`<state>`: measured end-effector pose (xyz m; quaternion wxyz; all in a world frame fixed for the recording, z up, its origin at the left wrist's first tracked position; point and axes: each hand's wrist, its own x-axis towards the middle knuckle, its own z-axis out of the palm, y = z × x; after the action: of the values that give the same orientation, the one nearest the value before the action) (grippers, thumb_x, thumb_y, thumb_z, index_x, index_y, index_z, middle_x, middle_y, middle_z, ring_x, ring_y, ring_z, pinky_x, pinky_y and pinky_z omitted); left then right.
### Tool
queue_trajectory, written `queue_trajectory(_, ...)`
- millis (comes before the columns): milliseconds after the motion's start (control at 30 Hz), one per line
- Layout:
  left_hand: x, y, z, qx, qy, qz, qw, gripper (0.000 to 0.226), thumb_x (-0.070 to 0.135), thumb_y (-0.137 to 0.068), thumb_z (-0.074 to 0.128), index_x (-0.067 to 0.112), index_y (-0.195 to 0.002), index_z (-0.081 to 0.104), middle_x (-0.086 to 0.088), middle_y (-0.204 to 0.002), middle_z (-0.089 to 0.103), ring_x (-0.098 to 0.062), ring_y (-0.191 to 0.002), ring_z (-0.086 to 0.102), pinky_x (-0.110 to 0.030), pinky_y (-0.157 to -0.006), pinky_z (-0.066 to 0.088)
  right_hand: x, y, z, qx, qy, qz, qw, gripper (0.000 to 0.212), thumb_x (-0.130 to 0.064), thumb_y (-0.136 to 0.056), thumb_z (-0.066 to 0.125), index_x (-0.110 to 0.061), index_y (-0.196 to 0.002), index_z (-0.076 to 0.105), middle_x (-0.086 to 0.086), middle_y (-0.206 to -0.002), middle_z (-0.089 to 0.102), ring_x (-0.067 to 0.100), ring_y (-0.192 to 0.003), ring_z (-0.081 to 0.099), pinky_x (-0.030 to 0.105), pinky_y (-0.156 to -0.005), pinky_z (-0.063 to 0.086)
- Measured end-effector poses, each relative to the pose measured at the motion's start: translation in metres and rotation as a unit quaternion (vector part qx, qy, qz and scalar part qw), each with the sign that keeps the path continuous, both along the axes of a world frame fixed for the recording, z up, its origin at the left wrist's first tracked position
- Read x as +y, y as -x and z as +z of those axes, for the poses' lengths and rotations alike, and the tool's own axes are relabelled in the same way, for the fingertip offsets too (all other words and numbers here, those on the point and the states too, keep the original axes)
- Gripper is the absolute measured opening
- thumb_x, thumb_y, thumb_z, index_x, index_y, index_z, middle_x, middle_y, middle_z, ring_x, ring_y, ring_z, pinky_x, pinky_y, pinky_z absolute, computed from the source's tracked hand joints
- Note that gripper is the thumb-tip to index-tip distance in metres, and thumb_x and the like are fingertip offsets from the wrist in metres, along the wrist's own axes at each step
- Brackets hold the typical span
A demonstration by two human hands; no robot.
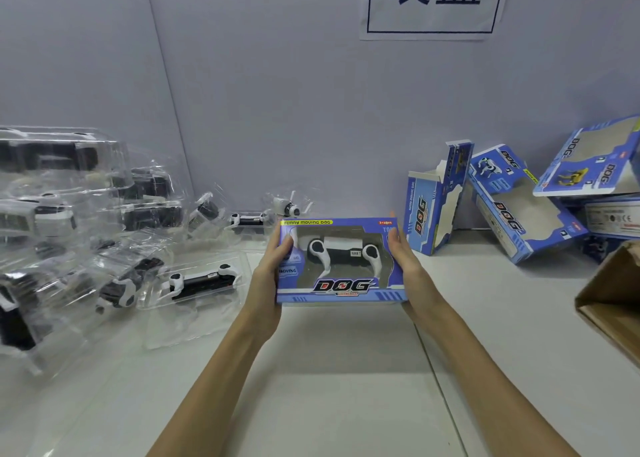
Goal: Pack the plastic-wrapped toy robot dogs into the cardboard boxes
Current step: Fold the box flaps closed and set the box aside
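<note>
A blue cardboard box (pixel 341 294) printed "DOG" is held above the white table, window side facing me. Through its window shows a black and white toy robot dog (pixel 341 250). My left hand (pixel 273 269) grips the box's left end, thumb over the front. My right hand (pixel 403 259) grips its right end. Several more toy dogs in clear plastic shells (pixel 199 283) lie piled on the left of the table. Empty blue boxes (pixel 519 210) lean against the wall at the right.
A brown carton (pixel 613 304) juts in at the right edge. A paper sign (pixel 433 3) hangs on the grey wall behind. The white table (pixel 346 387) stretches below my forearms.
</note>
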<state>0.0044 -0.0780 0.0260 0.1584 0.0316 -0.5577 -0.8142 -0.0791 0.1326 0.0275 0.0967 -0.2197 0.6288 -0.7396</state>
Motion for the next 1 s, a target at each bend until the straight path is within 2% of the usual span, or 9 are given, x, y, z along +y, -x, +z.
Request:
queue_trajectory(100, 0.003, -0.001, -0.003, 0.016, 0.004, 0.023, 1.000, 0.055, 0.052, -0.089, 0.069, 0.032, -0.140, 0.065, 0.001, -0.133, 0.071, -0.019, -0.118, 0.071, -0.031, -0.089, 0.059, -0.003, -0.001, 0.001, 0.015, -0.005, -0.014, 1.000, 0.080, -0.074, -0.090, 0.049, -0.047, -0.161, 0.026, -0.058, -0.123, 0.047, -0.034, -0.113, 0.046, 0.019, -0.112, 0.034)
queue_trajectory(167, 0.004, -0.002, -0.005, 0.018, 0.004, 0.018, 1.000, 0.055, 0.057, -0.082, 0.071, 0.032, -0.132, 0.072, -0.001, -0.129, 0.074, -0.019, -0.113, 0.073, -0.026, -0.081, 0.060, -0.004, -0.004, 0.001, 0.027, -0.016, -0.029, 0.999, 0.061, -0.072, -0.094, 0.048, -0.051, -0.150, 0.036, -0.059, -0.120, 0.047, -0.032, -0.114, 0.046, 0.014, -0.107, 0.035)
queue_trajectory(233, 0.004, -0.003, -0.004, 0.026, 0.041, 0.012, 0.999, 0.057, 0.061, -0.082, 0.070, 0.036, -0.134, 0.068, 0.000, -0.131, 0.073, -0.020, -0.115, 0.072, -0.026, -0.081, 0.060, -0.004, -0.008, 0.003, 0.040, -0.029, -0.032, 0.998, 0.040, -0.062, -0.091, 0.049, -0.054, -0.130, 0.046, -0.054, -0.111, 0.058, -0.026, -0.107, 0.056, 0.006, -0.089, 0.047)
queue_trajectory(333, 0.004, -0.002, -0.002, 0.058, 0.120, 0.009, 0.991, 0.060, 0.052, -0.088, 0.075, 0.037, -0.143, 0.056, -0.001, -0.132, 0.072, -0.023, -0.116, 0.072, -0.031, -0.085, 0.061, -0.004, -0.009, 0.002, 0.075, -0.032, -0.054, 0.995, 0.044, -0.052, -0.089, 0.061, -0.038, -0.130, 0.054, -0.036, -0.101, 0.070, -0.012, -0.097, 0.068, 0.008, -0.070, 0.053)
queue_trajectory(500, 0.003, 0.000, -0.002, 0.063, 0.158, 0.026, 0.985, 0.053, 0.044, -0.088, 0.080, 0.043, -0.136, 0.058, 0.002, -0.125, 0.074, -0.027, -0.114, 0.073, -0.044, -0.091, 0.062, -0.003, -0.006, -0.002, 0.102, -0.036, -0.082, 0.991, 0.047, -0.051, -0.086, 0.067, -0.034, -0.128, 0.057, -0.022, -0.101, 0.074, 0.004, -0.100, 0.073, 0.021, -0.075, 0.061)
queue_trajectory(633, 0.002, -0.001, -0.001, 0.058, 0.148, 0.029, 0.987, 0.047, 0.050, -0.083, 0.081, 0.060, -0.124, 0.061, 0.003, -0.126, 0.074, -0.025, -0.113, 0.073, -0.047, -0.092, 0.061, -0.004, -0.002, -0.005, 0.111, -0.039, -0.086, 0.989, 0.042, -0.053, -0.086, 0.066, -0.040, -0.124, 0.057, -0.025, -0.101, 0.073, 0.000, -0.100, 0.071, 0.016, -0.072, 0.058)
queue_trajectory(833, 0.005, 0.004, -0.005, 0.051, 0.102, 0.061, 0.992, 0.068, 0.049, -0.084, 0.083, 0.032, -0.143, 0.054, -0.002, -0.126, 0.074, -0.030, -0.114, 0.072, -0.048, -0.097, 0.059, -0.005, -0.003, 0.001, 0.065, 0.011, -0.043, 0.997, 0.035, -0.060, -0.091, 0.061, -0.053, -0.122, 0.047, -0.042, -0.099, 0.068, -0.012, -0.098, 0.069, 0.012, -0.073, 0.057)
queue_trajectory(900, 0.009, 0.006, -0.005, 0.037, 0.071, 0.111, 0.991, 0.058, 0.059, -0.085, 0.070, 0.028, -0.133, 0.060, 0.000, -0.114, 0.077, -0.024, -0.103, 0.075, -0.043, -0.090, 0.061, -0.006, -0.002, 0.001, 0.072, 0.032, -0.060, 0.995, 0.036, -0.051, -0.089, 0.061, -0.043, -0.123, 0.054, -0.034, -0.099, 0.072, -0.005, -0.098, 0.072, 0.016, -0.075, 0.058)
queue_trajectory(1000, 0.009, 0.007, -0.004, 0.033, 0.034, 0.124, 0.991, 0.048, 0.066, -0.094, 0.053, 0.027, -0.111, 0.073, 0.012, -0.082, 0.073, -0.005, -0.069, 0.070, -0.018, -0.061, 0.055, -0.005, -0.002, 0.001, 0.083, 0.061, -0.083, 0.991, 0.054, -0.044, -0.088, 0.065, -0.036, -0.138, 0.046, -0.028, -0.100, 0.075, -0.001, -0.099, 0.073, 0.013, -0.080, 0.056)
